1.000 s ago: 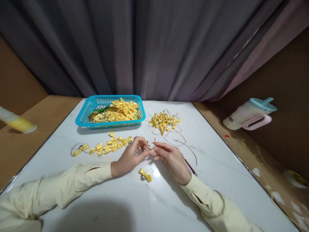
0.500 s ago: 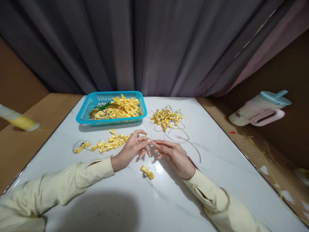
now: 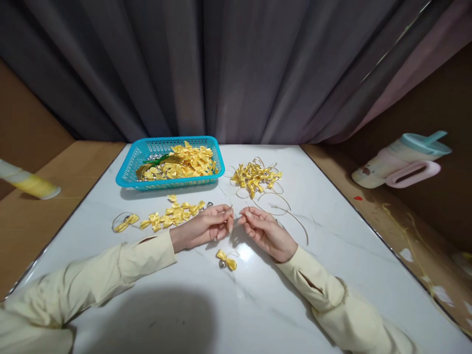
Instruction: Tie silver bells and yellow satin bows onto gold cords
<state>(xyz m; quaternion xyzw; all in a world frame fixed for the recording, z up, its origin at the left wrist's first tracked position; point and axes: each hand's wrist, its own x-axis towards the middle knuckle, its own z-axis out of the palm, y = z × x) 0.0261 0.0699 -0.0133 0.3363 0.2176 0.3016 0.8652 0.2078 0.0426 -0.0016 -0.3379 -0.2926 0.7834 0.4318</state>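
Observation:
My left hand [image 3: 210, 225] is closed in a pinch over the middle of the table, with a thin gold cord end [image 3: 231, 207] showing at its fingertips. Facing it across a small gap, my right hand [image 3: 268, 232] also pinches a thin cord, whose tip barely shows. Just below both hands lies a yellow satin bow with a silver bell [image 3: 226, 260]. Left of my left hand is a scatter of loose yellow bows [image 3: 173, 215], with a silver bell [image 3: 209, 204] beside its wrist. A looped cord with a bow [image 3: 126, 223] lies farther left.
A blue plastic basket [image 3: 171, 184] holds bows, bells and a bundle of gold cords. A pile of bows on cords [image 3: 256, 178] lies to its right, near loose gold cords [image 3: 295, 221]. A tumbler [image 3: 401, 160] stands at the right; a yellow spool [image 3: 31, 184] is at the left.
My hands have drawn slightly apart, from fingertips meeting to a visible gap. The left fingers have folded in, and a silver bell beside that hand has come into view.

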